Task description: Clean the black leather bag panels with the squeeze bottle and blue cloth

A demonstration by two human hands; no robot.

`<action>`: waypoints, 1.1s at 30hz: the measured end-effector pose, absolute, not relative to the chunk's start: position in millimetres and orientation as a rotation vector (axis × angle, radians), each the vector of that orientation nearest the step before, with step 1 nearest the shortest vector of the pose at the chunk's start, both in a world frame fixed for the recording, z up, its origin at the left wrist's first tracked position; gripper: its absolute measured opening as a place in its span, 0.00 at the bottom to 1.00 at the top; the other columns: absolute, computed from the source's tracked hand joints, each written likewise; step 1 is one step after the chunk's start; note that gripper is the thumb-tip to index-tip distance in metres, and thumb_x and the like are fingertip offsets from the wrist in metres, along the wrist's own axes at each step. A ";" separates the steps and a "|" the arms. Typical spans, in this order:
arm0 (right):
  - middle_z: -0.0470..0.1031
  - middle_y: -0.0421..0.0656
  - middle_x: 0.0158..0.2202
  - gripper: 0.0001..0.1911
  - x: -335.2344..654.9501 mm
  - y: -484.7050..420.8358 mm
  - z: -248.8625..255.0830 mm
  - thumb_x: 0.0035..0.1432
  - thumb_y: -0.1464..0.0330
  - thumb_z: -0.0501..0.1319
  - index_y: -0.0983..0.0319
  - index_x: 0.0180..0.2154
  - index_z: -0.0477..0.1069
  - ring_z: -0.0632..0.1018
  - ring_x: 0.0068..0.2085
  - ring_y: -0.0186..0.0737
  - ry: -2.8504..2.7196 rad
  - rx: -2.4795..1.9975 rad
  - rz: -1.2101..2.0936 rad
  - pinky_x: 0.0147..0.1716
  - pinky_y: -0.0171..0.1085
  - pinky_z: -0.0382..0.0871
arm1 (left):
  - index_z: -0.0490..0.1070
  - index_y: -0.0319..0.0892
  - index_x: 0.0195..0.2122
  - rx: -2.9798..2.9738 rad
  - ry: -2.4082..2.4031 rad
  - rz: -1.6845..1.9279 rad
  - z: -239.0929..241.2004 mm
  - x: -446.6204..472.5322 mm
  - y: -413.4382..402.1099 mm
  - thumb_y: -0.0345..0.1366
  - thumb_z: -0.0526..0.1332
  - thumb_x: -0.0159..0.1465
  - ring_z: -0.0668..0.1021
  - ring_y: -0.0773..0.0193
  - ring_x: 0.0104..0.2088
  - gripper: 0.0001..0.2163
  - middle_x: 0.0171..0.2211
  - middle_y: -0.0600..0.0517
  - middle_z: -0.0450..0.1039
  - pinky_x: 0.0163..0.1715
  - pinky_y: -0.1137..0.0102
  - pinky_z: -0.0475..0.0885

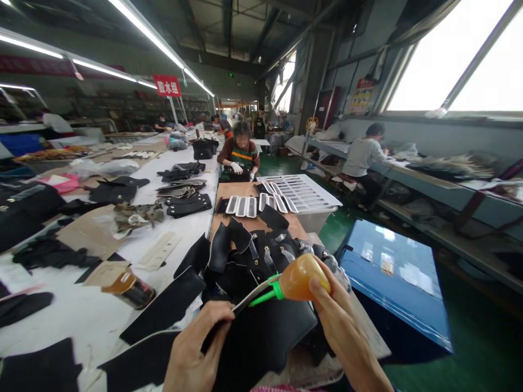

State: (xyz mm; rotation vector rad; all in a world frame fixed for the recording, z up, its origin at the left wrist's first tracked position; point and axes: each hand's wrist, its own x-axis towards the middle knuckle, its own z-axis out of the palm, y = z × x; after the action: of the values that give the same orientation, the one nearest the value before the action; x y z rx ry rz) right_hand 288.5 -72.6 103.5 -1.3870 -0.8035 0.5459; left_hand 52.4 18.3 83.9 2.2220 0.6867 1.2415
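Note:
My right hand (333, 305) is wrapped round a squeeze bottle (304, 276) of amber liquid, tilted so that its green nozzle points left and slightly down. The nozzle tip lies close to the pale edge of a black leather-like piece (265, 340); whether it touches I cannot tell. Pinched at that edge, my left hand (204, 337) holds the piece up, with its broad black face hanging toward me. Just beyond the bottle lies a heap of black pieces with metal fittings and clear plastic wraps (267, 253).
Flat black panels (163, 305) and an open cardboard box with a dark can (131, 288) lie to the left. White frames (241, 207) sit farther off, before a gloved co-worker (239, 158). A blue bin (392, 288) stands at right; another person (365, 158) sits beyond.

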 end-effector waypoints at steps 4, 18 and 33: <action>0.76 0.46 0.54 0.30 286.5 -63.6 102.9 0.55 0.53 0.66 0.57 0.56 0.70 0.74 0.58 0.49 -0.565 -1.235 0.778 0.59 0.48 0.68 | 0.68 0.49 0.39 2.212 0.655 1.196 86.5 50.4 21.0 0.25 0.59 0.64 0.81 0.73 0.39 0.09 0.37 0.58 0.77 0.43 0.83 0.72; 0.74 0.45 0.49 0.20 321.1 -69.5 115.2 0.61 0.49 0.58 0.55 0.46 0.72 0.77 0.47 0.42 -0.269 -0.861 0.833 0.49 0.46 0.76 | 0.73 0.47 0.36 1.688 1.155 0.802 64.7 33.6 36.7 0.45 0.64 0.57 0.78 0.54 0.45 0.10 0.39 0.51 0.77 0.51 0.59 0.70; 0.77 0.45 0.39 0.21 334.5 -115.5 24.4 0.59 0.49 0.59 0.59 0.43 0.73 0.75 0.29 0.37 -0.160 -1.030 0.922 0.24 0.35 0.71 | 0.72 0.48 0.41 1.286 1.553 0.856 37.7 -2.5 37.4 0.52 0.69 0.48 0.78 0.57 0.41 0.22 0.40 0.54 0.76 0.40 0.68 0.74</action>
State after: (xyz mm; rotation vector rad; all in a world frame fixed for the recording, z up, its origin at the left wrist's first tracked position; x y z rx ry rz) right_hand 334.5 -115.5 24.4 -1.0296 -0.1597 0.9225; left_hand -2.5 37.4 37.7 1.2861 1.5528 0.8561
